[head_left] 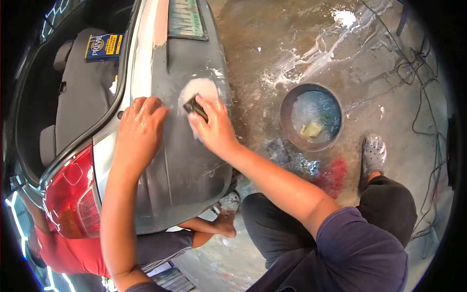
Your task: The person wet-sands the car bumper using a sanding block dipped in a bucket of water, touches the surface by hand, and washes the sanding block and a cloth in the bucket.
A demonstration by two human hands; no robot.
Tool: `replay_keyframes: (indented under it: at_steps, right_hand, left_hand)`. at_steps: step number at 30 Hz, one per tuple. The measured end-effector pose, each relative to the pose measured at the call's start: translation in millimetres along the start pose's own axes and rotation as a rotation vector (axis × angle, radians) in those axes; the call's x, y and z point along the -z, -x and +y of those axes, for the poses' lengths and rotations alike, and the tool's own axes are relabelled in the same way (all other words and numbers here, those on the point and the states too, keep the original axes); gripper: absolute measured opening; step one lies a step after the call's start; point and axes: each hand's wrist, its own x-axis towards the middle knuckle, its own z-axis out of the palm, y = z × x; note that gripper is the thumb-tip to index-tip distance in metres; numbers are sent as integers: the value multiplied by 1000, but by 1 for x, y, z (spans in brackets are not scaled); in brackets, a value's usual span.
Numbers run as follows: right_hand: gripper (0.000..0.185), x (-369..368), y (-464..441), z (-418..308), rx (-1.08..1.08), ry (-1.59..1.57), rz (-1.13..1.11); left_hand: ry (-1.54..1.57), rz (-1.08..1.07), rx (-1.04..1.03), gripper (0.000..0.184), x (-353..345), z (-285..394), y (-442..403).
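Note:
My right hand (212, 124) grips a dark sanding block (197, 108), its face against the car's grey rear bumper (182, 146). Just beyond my fingers is a pale pinkish-white filler patch (202, 88) in the bumper's surface. My left hand (141, 125) rests on the silver and grey bodywork beside the open boot, with wet, bent fingers and the thumb apart. I see nothing held in it. Whitish residue marks the bumper around the patch.
A round bucket (287, 129) of cloudy water with a yellowish cloth (311, 130) stands on the wet floor. Cables (414, 117) lie at right. A blue and yellow box (103, 47) sits in the boot. Another person in a red shirt (73, 253) is beside the tail light (73, 194).

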Motion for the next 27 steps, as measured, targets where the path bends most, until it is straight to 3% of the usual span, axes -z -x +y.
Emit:
replay_keyframes:
  at_steps: [3, 6, 9, 13, 15, 18, 19, 21, 22, 26, 27]
  right_hand:
    - [49, -21, -54, 17, 38, 90, 144]
    - [47, -29, -66, 8, -62, 128, 229]
    - [47, -23, 8, -31, 145, 150, 126]
    - [46, -24, -25, -2, 297, 202, 205]
    - [46, -27, -75, 16, 52, 154, 201]
    - [47, -28, -54, -3, 81, 294, 181]
    - [47, -28, -25, -14, 224, 261, 171]
    - [45, -23, 16, -41, 228, 206, 99]
    - [43, -21, 8, -30, 265, 178, 104]
    - [43, -21, -70, 9, 49, 234, 207]
    - [43, -25, -64, 12, 126, 244, 216]
  left_hand:
    - [-41, 113, -213, 39, -13, -28, 11]
    - [-7, 90, -186, 51, -16, -26, 7]
    - [51, 100, -146, 57, -22, -29, -5]
    - [23, 87, -136, 56, -21, -34, -10]
    - [11, 106, -121, 55, -23, -29, -9]
    - [40, 100, -95, 53, -18, -25, -9]
    - [50, 95, -93, 52, -18, -26, -10]
    - [41, 103, -94, 53, -21, -25, -11]
    - [38, 103, -92, 53, -21, -24, -11]
    - [42, 108, -75, 54, -20, -21, -11]
    - [52, 102, -64, 54, -19, -20, -11]
